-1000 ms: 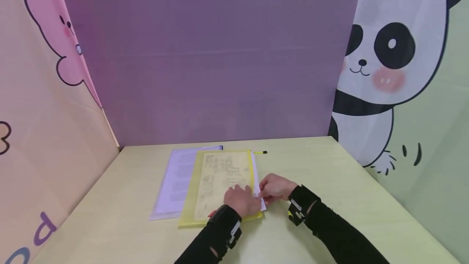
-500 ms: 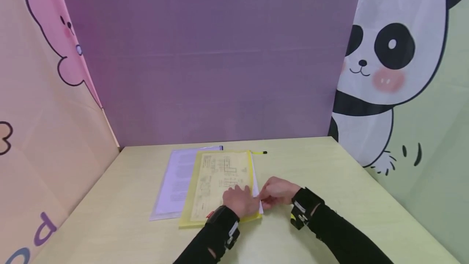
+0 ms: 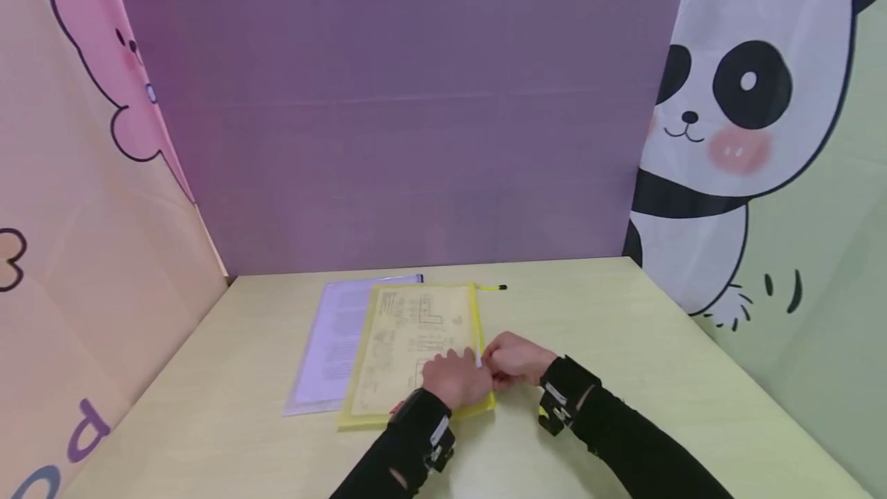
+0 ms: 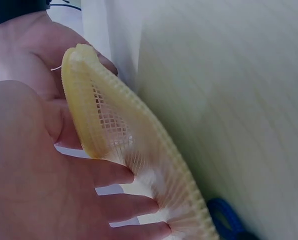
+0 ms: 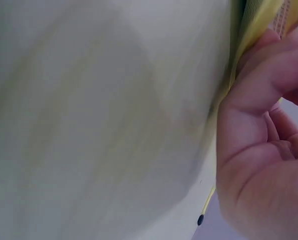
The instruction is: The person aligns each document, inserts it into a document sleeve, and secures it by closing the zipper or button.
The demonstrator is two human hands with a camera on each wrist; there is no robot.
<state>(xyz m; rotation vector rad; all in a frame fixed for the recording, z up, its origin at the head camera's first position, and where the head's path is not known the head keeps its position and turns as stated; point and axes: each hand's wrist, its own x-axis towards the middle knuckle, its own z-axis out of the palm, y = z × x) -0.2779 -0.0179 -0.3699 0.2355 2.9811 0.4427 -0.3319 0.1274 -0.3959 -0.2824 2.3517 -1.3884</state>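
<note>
A yellow mesh zip pouch (image 3: pixel 356 399) lies flat on the table with a printed sheet of drawings (image 3: pixel 402 345) showing through it. My left hand (image 3: pixel 453 378) rests on its lower right part; in the left wrist view, nearly straight fingers (image 4: pixel 131 206) press the mesh. Beside it, at the pouch's right edge, my right hand (image 3: pixel 518 358) has curled fingers pinching the white paper's (image 3: pixel 478 358) edge, of which only a sliver shows. The right wrist view has these fingers against the yellow edge (image 5: pixel 248 40); their tips are partly hidden.
A clear document sleeve (image 3: pixel 326 353) with printed pages lies partly under the pouch on the left. A yellow cord with a black end (image 3: pixel 500 287) sticks out at the pouch's far right corner. The pale table (image 3: pixel 624 376) meets a purple backdrop (image 3: pixel 416 114).
The white paper that stuck out along the pouch's right edge has slid left into the pouch, almost out of sight. My right hand has moved slightly left; my left hand stays put.
</note>
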